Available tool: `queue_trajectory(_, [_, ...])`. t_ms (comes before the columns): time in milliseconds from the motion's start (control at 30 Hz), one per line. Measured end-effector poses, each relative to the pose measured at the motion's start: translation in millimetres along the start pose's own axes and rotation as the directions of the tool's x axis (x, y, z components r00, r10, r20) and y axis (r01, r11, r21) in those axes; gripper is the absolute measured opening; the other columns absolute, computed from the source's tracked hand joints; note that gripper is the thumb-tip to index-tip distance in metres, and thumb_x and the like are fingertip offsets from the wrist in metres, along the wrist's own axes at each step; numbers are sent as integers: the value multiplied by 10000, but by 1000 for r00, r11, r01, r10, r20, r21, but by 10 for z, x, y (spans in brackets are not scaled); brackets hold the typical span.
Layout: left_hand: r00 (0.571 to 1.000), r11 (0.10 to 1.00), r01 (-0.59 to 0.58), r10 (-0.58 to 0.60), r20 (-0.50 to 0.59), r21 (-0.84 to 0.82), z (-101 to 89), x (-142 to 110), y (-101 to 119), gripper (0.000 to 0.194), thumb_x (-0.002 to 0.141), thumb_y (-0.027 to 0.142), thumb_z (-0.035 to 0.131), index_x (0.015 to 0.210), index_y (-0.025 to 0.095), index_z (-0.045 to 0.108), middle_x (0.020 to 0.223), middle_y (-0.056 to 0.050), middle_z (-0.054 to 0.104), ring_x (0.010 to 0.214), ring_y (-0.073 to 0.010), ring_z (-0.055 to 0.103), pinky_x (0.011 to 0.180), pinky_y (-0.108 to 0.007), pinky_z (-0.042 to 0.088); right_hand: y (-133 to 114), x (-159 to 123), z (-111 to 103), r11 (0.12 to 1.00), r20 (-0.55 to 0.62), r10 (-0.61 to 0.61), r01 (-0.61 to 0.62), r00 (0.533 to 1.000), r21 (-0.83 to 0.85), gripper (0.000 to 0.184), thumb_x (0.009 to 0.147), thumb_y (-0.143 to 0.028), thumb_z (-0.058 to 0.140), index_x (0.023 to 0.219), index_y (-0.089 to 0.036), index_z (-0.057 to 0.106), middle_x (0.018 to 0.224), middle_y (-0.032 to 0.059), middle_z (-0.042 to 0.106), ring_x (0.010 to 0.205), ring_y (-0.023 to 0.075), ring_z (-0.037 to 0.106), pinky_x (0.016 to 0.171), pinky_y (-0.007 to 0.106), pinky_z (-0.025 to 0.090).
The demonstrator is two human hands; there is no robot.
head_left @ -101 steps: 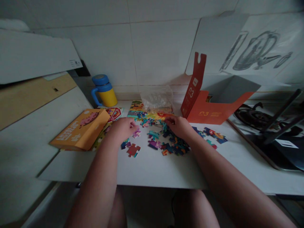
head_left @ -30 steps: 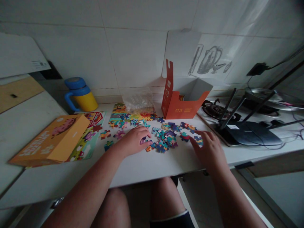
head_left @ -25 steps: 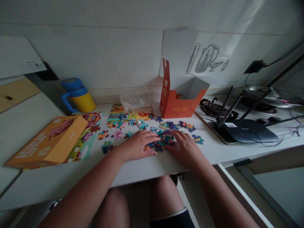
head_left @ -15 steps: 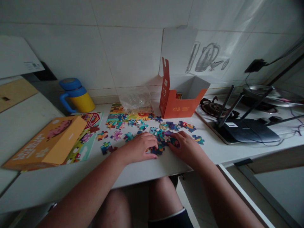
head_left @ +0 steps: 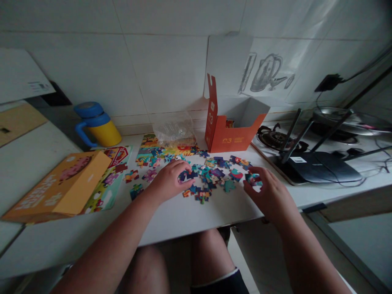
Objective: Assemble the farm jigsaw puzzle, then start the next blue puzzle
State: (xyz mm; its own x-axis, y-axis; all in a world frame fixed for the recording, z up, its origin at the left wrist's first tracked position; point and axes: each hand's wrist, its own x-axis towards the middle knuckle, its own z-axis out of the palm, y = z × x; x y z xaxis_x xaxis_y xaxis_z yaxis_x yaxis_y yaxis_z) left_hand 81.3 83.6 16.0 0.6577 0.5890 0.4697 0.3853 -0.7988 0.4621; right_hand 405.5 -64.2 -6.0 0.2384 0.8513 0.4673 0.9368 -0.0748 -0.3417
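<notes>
My left hand (head_left: 171,179) is curled over the left side of a loose heap of jigsaw pieces, its thumb and fingers around a dark blue puzzle piece (head_left: 186,176). At the heap's right edge, my right hand (head_left: 269,192) has thumb and fingertips bent about a teal and dark puzzle piece (head_left: 252,178). Between the hands lie several colourful jigsaw pieces (head_left: 214,173), some overlapping. A pink and teal piece (head_left: 235,174) and a plain teal piece (head_left: 228,186) lie nearer my right hand. Other pieces (head_left: 132,176) are scattered left of my left hand.
Behind the pieces lie a picture sheet (head_left: 148,141) and a clear plastic bag (head_left: 174,128). An open orange box (head_left: 237,139) stands at the back. To the left are a yellow box (head_left: 61,183) and blue-yellow jug (head_left: 105,132); a black router (head_left: 324,167) is at right.
My right hand has moved right, away from the heap's middle, uncovering pieces there. My left hand has shifted slightly left and up, with a dark blue piece now showing at its fingers.
</notes>
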Motion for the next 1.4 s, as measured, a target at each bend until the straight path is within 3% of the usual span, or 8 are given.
queue_trajectory(167, [996, 995, 82, -81, -23, 58, -20, 2, -58, 169, 928, 299, 790, 1001, 241, 649, 1119, -43, 739, 1084, -232, 700, 991, -383, 547, 520, -57, -122, 950, -48, 143, -151, 989, -273, 401, 948, -465, 580, 1247, -214, 672, 1141, 178, 735, 1003, 383, 704, 878, 502, 552])
queue_trajectory(300, [1000, 1000, -7, 7, 24, -2, 14, 2, -56, 155, 923, 290, 797, 976, 237, 661, 1131, -56, 737, 1113, -238, 701, 1017, -388, 547, 614, -67, -106, 940, 25, 103, -89, 994, -330, 321, 985, -403, 528, 1136, -200, 726, 1180, 189, 731, 1039, 382, 687, 947, 532, 531])
queue_trajectory(433, [993, 998, -55, 55, 105, -5, 105, -3, -76, 175, 917, 317, 817, 977, 241, 670, 1182, -73, 746, 1157, -256, 698, 1042, -408, 551, 226, -24, -23, 974, -20, -20, 15, 1000, -226, 292, 1037, -355, 507, 1149, -204, 731, 1223, 168, 739, 1091, 359, 665, 1013, 534, 515])
queue_trajectory(600, [984, 995, -69, 56, 172, 71, 195, -12, -141, 124, 948, 298, 785, 1034, 246, 713, 1244, -90, 746, 1226, -279, 683, 1101, -446, 538, -448, 162, 162, 968, 210, -251, 250, 945, 35, 296, 1052, -363, 590, 1276, -226, 727, 1385, 132, 721, 1259, 333, 641, 1067, 485, 514])
queue_trajectory(833, [988, 984, -41, 14, 156, 175, 175, -29, -207, 145, 963, 261, 763, 1107, 249, 759, 1298, -96, 720, 1238, -288, 676, 1108, -466, 543, -841, 463, 369, 975, 421, -156, 208, 894, -79, 414, 1025, -480, 671, 1327, -197, 693, 1299, 152, 736, 1207, 338, 664, 1000, 438, 514])
queue_trajectory(1000, [991, 987, -44, 23, 134, 156, 103, -22, -145, 115, 983, 288, 748, 1080, 235, 779, 1289, -104, 704, 1237, -293, 661, 1108, -479, 526, -758, 538, 456, 977, 405, -114, 176, 907, -118, 323, 1066, -383, 580, 1307, -200, 693, 1284, 149, 735, 1207, 314, 661, 1036, 419, 481])
queue_trajectory(1200, [944, 997, -78, 67, 324, 19, 81, -34, 4, 404, 818, 512, 911, 1128, 277, 805, 1413, -106, 643, 1353, -347, 589, 1161, -516, 478, -471, 541, 428, 978, 191, -145, 170, 971, -122, 334, 1022, -354, 601, 1283, -172, 703, 1254, 173, 738, 1185, 358, 645, 1052, 464, 477])
queue_trajectory(1400, [941, 999, -28, 16, 337, 31, 48, -49, -51, 329, 847, 439, 891, 1105, 270, 775, 1388, -101, 642, 1344, -339, 588, 1174, -510, 465, -54, 576, 367, 968, 167, -2, 44, 986, -249, 387, 1046, -334, 529, 1334, -136, 694, 1314, 203, 721, 1164, 370, 662, 1005, 485, 501])
